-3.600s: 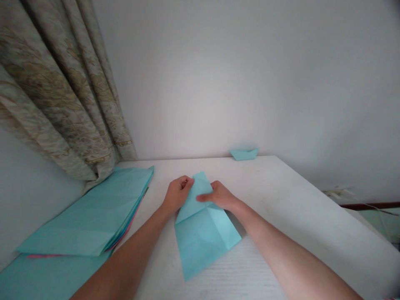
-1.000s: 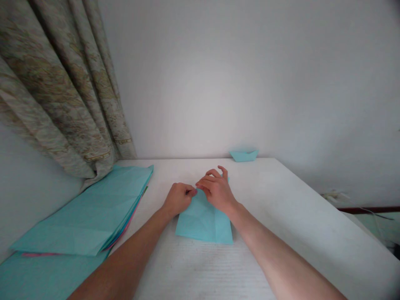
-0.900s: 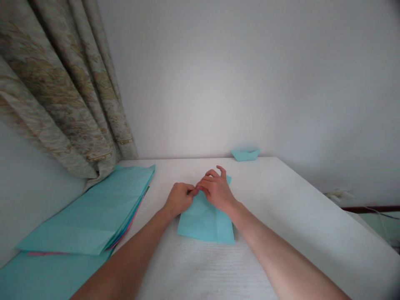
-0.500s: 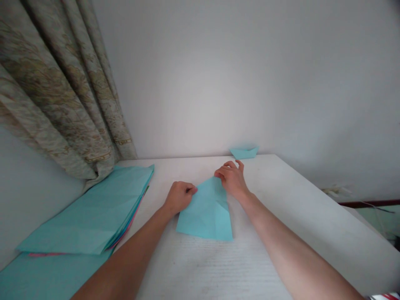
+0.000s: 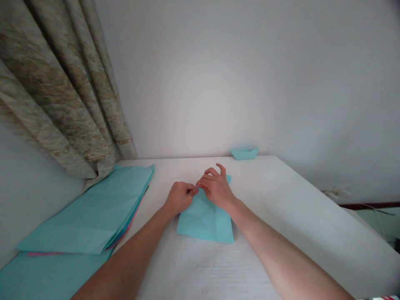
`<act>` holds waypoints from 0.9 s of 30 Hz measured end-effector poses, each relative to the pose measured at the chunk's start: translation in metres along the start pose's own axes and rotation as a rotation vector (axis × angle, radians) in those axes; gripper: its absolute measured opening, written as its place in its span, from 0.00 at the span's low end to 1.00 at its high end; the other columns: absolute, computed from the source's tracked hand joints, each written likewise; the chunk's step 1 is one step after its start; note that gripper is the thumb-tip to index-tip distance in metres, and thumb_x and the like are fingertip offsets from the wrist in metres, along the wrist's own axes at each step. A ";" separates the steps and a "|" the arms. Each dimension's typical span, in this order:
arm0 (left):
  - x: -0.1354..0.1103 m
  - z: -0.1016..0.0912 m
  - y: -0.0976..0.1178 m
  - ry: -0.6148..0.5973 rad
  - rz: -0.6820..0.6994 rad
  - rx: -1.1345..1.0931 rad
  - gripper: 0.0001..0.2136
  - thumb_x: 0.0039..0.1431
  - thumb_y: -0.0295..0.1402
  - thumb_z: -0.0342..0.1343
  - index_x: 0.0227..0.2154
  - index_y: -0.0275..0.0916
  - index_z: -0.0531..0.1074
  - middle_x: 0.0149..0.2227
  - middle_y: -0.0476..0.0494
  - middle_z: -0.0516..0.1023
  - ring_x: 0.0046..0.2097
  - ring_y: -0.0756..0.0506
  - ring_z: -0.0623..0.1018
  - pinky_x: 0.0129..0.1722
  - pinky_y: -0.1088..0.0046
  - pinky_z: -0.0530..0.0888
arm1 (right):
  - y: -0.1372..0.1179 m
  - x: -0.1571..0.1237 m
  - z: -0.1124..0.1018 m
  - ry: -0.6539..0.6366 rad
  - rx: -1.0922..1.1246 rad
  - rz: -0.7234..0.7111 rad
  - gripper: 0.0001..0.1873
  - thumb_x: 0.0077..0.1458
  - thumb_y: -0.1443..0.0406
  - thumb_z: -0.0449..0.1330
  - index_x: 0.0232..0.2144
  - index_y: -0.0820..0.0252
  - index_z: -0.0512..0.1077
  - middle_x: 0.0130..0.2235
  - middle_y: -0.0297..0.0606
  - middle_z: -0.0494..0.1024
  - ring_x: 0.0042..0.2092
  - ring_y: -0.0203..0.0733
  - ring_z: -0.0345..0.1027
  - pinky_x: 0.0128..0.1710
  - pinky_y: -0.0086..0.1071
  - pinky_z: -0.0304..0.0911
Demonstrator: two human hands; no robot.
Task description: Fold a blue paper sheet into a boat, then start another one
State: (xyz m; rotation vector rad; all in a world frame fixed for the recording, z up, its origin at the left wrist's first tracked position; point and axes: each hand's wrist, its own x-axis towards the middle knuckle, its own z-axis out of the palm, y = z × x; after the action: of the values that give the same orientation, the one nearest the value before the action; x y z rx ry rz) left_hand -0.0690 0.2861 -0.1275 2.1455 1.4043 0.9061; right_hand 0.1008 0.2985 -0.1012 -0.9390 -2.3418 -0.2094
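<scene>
A creased light-blue sheet of paper (image 5: 203, 221) lies on the white table in front of me, its near edge spread flat. My left hand (image 5: 180, 196) is closed, thumb and forefinger pinching the paper's far left edge. Right beside it, my right hand (image 5: 216, 187) pinches the same edge with thumb and forefinger, its other fingers raised. The two sets of fingertips nearly meet. Part of the far half of the paper is hidden under my right hand, and one corner shows behind it.
A folded blue paper boat (image 5: 244, 154) stands at the table's back edge by the wall. On the left lies a stack of large coloured sheets (image 5: 90, 212), blue on top. A patterned curtain (image 5: 62, 91) hangs above the stack. The white table (image 5: 281, 208) extends to the right.
My right hand has slid left along the paper's far edge, from its right corner to beside my left hand. The left hand has stayed in place.
</scene>
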 end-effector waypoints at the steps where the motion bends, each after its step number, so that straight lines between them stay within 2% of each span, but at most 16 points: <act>1: 0.000 0.000 0.000 0.002 -0.002 -0.005 0.15 0.53 0.32 0.49 0.13 0.37 0.69 0.14 0.53 0.59 0.21 0.51 0.62 0.25 0.75 0.54 | -0.002 0.001 0.002 -0.020 -0.001 0.000 0.09 0.56 0.68 0.56 0.29 0.50 0.74 0.31 0.30 0.79 0.44 0.42 0.64 0.58 0.49 0.30; 5: 0.001 0.000 -0.001 -0.011 -0.014 -0.006 0.15 0.52 0.32 0.49 0.13 0.37 0.68 0.14 0.53 0.59 0.21 0.51 0.61 0.25 0.75 0.53 | 0.006 0.000 0.001 -0.032 -0.023 0.049 0.12 0.54 0.71 0.55 0.27 0.52 0.74 0.30 0.30 0.79 0.42 0.41 0.64 0.57 0.50 0.30; 11: 0.000 -0.001 -0.001 -0.011 -0.050 -0.036 0.15 0.52 0.32 0.49 0.12 0.37 0.66 0.15 0.53 0.58 0.22 0.51 0.61 0.25 0.75 0.54 | 0.034 -0.007 -0.006 0.003 -0.093 0.138 0.13 0.52 0.74 0.53 0.26 0.53 0.73 0.29 0.31 0.78 0.42 0.42 0.63 0.56 0.50 0.31; 16: 0.000 -0.002 -0.002 -0.023 -0.061 -0.043 0.15 0.52 0.33 0.48 0.12 0.37 0.64 0.15 0.53 0.54 0.22 0.51 0.60 0.25 0.75 0.54 | 0.061 -0.016 -0.017 0.093 -0.182 0.331 0.13 0.52 0.74 0.52 0.25 0.56 0.73 0.29 0.34 0.77 0.39 0.43 0.64 0.54 0.50 0.35; 19: 0.001 -0.003 -0.002 -0.016 -0.085 -0.033 0.15 0.52 0.33 0.48 0.12 0.37 0.63 0.15 0.54 0.53 0.22 0.52 0.59 0.25 0.75 0.54 | 0.062 -0.017 -0.025 0.210 -0.248 0.455 0.12 0.54 0.73 0.51 0.26 0.59 0.73 0.30 0.38 0.77 0.39 0.45 0.64 0.52 0.49 0.40; 20: 0.001 -0.003 -0.001 -0.017 -0.083 -0.031 0.15 0.52 0.32 0.48 0.12 0.37 0.63 0.15 0.54 0.53 0.22 0.52 0.59 0.25 0.75 0.53 | 0.058 -0.016 -0.026 0.239 -0.244 0.447 0.12 0.55 0.71 0.51 0.27 0.60 0.74 0.31 0.39 0.77 0.40 0.46 0.64 0.52 0.49 0.41; 22: 0.000 -0.002 -0.001 -0.030 -0.066 -0.028 0.15 0.52 0.32 0.48 0.11 0.37 0.62 0.15 0.54 0.52 0.22 0.52 0.58 0.25 0.75 0.53 | 0.043 -0.012 -0.023 0.235 -0.177 0.325 0.10 0.57 0.68 0.53 0.29 0.58 0.74 0.32 0.37 0.78 0.41 0.45 0.64 0.54 0.48 0.39; 24: 0.000 -0.001 0.000 -0.038 -0.050 -0.024 0.16 0.52 0.32 0.48 0.11 0.37 0.62 0.15 0.54 0.52 0.22 0.52 0.58 0.24 0.75 0.53 | 0.024 -0.006 -0.016 0.139 -0.087 0.160 0.09 0.58 0.66 0.54 0.33 0.54 0.74 0.34 0.34 0.78 0.44 0.43 0.63 0.57 0.48 0.33; 27: 0.000 0.002 0.000 -0.033 -0.050 -0.010 0.15 0.53 0.33 0.48 0.12 0.36 0.65 0.15 0.54 0.53 0.22 0.52 0.58 0.24 0.75 0.53 | 0.004 0.000 -0.004 -0.032 -0.016 0.019 0.10 0.57 0.67 0.54 0.29 0.51 0.74 0.31 0.30 0.78 0.44 0.41 0.63 0.58 0.51 0.24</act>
State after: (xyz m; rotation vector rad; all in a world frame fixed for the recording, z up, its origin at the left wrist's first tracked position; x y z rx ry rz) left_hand -0.0680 0.2859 -0.1290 2.0989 1.4274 0.8543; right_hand 0.1056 0.3001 -0.0988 -0.9788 -2.3628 -0.2072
